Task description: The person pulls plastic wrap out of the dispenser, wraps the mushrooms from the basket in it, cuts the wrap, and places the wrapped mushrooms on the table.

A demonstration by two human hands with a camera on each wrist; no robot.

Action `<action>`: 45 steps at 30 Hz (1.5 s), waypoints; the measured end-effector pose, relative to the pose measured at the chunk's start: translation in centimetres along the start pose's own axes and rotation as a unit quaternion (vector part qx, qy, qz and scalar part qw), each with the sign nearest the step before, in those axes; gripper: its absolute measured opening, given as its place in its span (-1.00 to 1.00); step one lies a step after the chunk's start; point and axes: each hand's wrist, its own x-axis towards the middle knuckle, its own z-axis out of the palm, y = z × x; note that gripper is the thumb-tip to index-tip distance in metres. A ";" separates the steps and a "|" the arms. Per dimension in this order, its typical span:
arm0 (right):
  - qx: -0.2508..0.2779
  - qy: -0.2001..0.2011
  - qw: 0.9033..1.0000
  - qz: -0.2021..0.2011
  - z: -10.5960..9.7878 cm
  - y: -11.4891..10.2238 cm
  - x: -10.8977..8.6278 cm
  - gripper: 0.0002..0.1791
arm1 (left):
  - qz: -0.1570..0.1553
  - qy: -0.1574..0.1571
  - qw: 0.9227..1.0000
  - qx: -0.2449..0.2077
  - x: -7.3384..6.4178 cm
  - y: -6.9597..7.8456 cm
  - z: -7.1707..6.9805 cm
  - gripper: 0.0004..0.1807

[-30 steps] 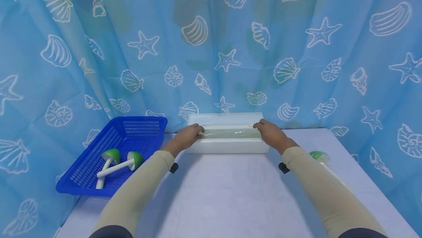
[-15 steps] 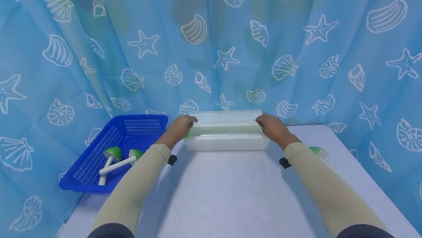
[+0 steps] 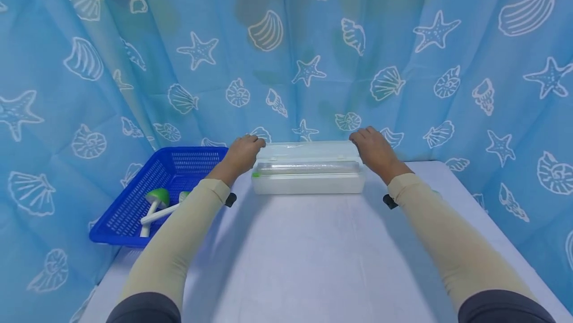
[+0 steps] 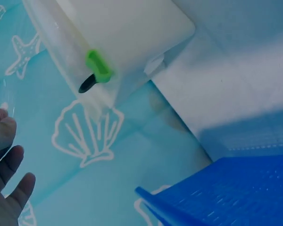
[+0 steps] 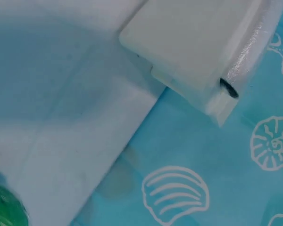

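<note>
A white plastic wrap dispenser point(image 3: 309, 183) stands at the table's far edge with its lid point(image 3: 309, 151) up. Inside lies a shiny roll point(image 3: 309, 167). A green slide cutter point(image 4: 98, 66) sits at the dispenser's left end. My left hand point(image 3: 241, 156) is at the lid's upper left corner; in the left wrist view its thumb and forefinger pinch clear plastic wrap point(image 4: 10, 94), the other fingers spread. My right hand point(image 3: 373, 151) is at the upper right corner, fingers curled on what seems the same film's edge. The right wrist view does not show that hand.
A blue basket point(image 3: 116, 208) at the left holds green-capped, white-stemmed mushroom shapes point(image 3: 157, 196). A glossy green dome point(image 5: 7, 207) lies on the table right of the dispenser, mostly behind my right forearm. A blue shell-print curtain point(image 3: 286, 64) hangs behind the white table point(image 3: 309, 263).
Both hands have risen and moved back from the dispenser's opening to the raised lid's upper corners, drawing film up. The roll inside shows more plainly. The view has tilted slightly.
</note>
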 end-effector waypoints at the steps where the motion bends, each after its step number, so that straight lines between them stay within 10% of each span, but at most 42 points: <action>1: -0.004 -0.004 1.000 -0.002 -0.1 0.0 0.1 -0.70 | 0.001 -0.004 1.000 0.003 0.0 0.0 -0.1 -0.61; 18: -0.040 0.105 0.992 -0.065 -1.5 -0.3 1.2 -0.69 | -0.016 -0.012 1.000 -0.007 0.5 -0.4 -3.5 -0.75; 33: -0.024 0.171 0.978 -0.119 -1.5 -1.5 1.3 -0.75 | -0.013 -0.029 0.995 -0.093 -0.3 0.1 -3.5 -0.73; 45: -0.006 0.219 0.970 -0.103 -3.0 -1.5 1.7 -0.78 | 0.035 0.034 0.989 -0.140 -0.6 -1.1 -5.9 -0.68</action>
